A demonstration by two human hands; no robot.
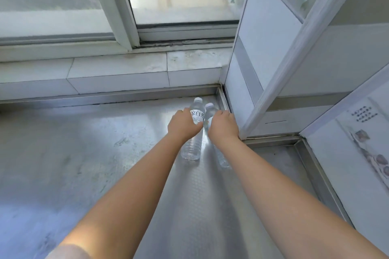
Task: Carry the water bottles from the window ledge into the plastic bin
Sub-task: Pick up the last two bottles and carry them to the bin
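Two clear water bottles are standing side by side in the back right corner of the metal ledge (84, 153), just beside the white frame (273, 90). The labelled bottle (192, 147) is getting wrapped by the left hand (183, 125). The right hand (223, 126) is covering most of the other bottle (208, 111), probably gripping it, though its fingers are hidden.
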